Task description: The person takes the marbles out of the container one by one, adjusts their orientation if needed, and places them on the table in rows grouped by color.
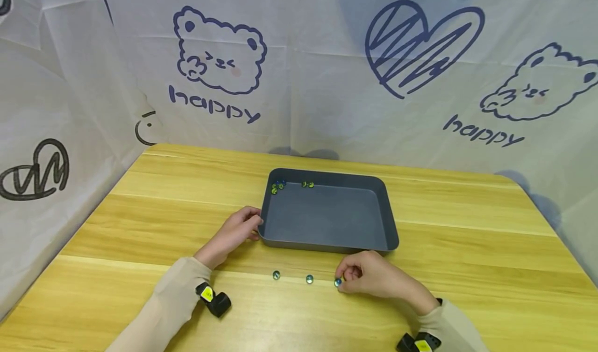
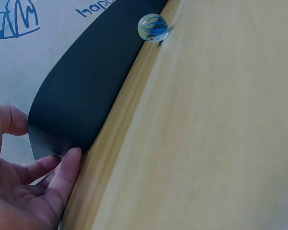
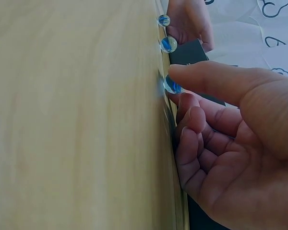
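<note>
A dark grey rectangular tray (image 1: pixel 327 214) lies on the table. My left hand (image 1: pixel 239 230) touches its outer wall near the front left corner; in the left wrist view the thumb lies higher and the fingers low by the corner. In front of the tray my right hand (image 1: pixel 371 274) pinches a clear glass marble (image 3: pixel 173 85) with a blue swirl between thumb and index finger, at the tabletop. The other right fingers are curled. Two similar marbles, a left one (image 1: pixel 276 274) and a middle one (image 1: pixel 310 279), sit in a row to its left.
Inside the tray, several yellow-green and blue marbles (image 1: pixel 274 190) cluster in the back left corner, with two yellow-green marbles (image 1: pixel 307 184) along the back wall. Behind the wooden table (image 1: pixel 467 227) hangs a white cloth (image 1: pixel 317 82) with printed drawings.
</note>
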### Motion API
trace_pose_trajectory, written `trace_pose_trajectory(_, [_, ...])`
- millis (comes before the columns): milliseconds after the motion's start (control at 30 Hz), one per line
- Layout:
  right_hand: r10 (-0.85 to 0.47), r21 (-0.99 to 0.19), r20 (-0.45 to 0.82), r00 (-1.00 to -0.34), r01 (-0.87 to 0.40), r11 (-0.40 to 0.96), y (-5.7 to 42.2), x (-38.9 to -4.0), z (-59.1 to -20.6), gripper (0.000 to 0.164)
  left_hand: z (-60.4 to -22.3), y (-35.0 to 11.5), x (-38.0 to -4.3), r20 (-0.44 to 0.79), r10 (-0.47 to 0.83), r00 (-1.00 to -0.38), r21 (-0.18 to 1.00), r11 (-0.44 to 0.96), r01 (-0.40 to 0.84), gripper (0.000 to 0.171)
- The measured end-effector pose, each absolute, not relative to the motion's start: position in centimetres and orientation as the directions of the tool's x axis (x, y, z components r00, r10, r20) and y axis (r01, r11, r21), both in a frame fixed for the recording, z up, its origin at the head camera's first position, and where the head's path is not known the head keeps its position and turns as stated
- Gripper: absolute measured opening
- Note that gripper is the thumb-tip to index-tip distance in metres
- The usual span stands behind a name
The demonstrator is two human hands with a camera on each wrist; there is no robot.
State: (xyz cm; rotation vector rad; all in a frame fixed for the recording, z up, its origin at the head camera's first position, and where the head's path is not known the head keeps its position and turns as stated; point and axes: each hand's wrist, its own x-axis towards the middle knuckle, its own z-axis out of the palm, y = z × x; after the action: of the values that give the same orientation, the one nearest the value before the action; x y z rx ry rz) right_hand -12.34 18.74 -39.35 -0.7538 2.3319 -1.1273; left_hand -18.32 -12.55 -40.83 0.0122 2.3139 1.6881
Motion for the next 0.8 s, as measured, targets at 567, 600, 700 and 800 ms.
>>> trace_pose_trajectory(567, [-0.637, -0.806, -0.151, -0.756, -0.279, 0.523, 18.78, -12.35, -39.64, 0.008, -40.91, -12.55, -18.23, -0.209, 0.172, -0.963, 0.937, 0.317, -0.146, 0.041])
trace_pose_trajectory(600, [-0.637, -0.807, -0.152, -0.756, -0.277, 0.522, 18.78, -12.35, -39.65, 0.008, -40.91, -12.54, -18.24, -0.209, 0.172, -0.963, 0.937, 0.316, -0.147, 0.041])
trace_pose_trajectory(700, [-0.636, -0.808, -0.152, -0.757, -0.275, 0.521, 18.79, -12.34, -39.70, 0.008, -40.93, -12.53, -18.25, -0.210, 0.171, -0.963, 0.937, 0.317, -0.148, 0.042])
trace_pose_trajectory(800, [-0.635, -0.809, -0.150, -0.758, -0.275, 0.519, 18.82, -12.35, -39.71, 0.009, -40.95, -12.54, -18.23, -0.210, 0.173, -0.962, 0.937, 0.317, -0.147, 0.042])
